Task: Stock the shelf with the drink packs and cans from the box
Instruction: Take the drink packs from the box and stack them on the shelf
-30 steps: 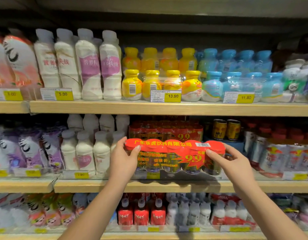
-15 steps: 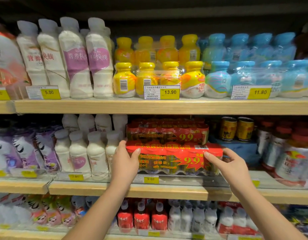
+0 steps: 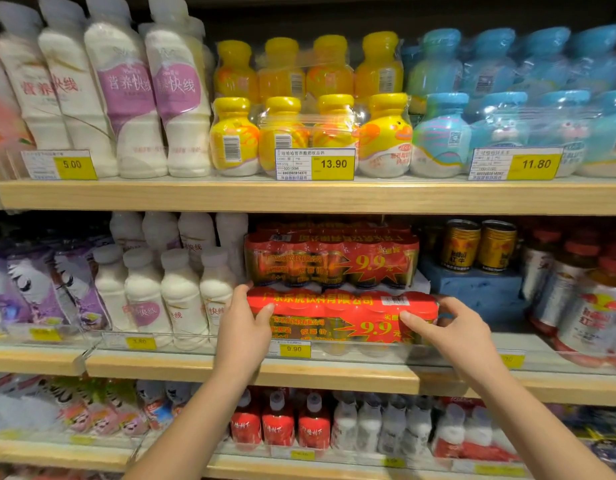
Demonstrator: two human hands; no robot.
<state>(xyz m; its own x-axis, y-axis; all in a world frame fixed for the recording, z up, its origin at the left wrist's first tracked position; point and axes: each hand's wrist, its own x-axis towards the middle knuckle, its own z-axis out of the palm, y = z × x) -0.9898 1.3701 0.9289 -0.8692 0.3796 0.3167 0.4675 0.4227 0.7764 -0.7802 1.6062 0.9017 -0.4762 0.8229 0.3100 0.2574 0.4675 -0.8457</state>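
Observation:
A red shrink-wrapped drink pack [image 3: 337, 315] with yellow lettering and a "9.9" burst sits at the front of the middle shelf [image 3: 251, 372], behind the clear price rail. My left hand [image 3: 242, 327] grips its left end, thumb across the front. My right hand [image 3: 452, 329] holds its right end, fingers curled over the caps. A second identical pack [image 3: 330, 261] stands higher just behind it. The box is out of view.
White milk bottles [image 3: 181, 292] stand close on the left of the pack. Gold cans [image 3: 478, 245] on a blue block [image 3: 472, 289] sit to the right. The upper shelf [image 3: 299, 195] holds white, yellow and blue bottles; the lower shelf holds red bottles [image 3: 278, 424].
The pack has gone from held in front of the shelf to down onto the middle shelf, behind the price rail. The camera has moved closer. Both hands stay on the pack's ends.

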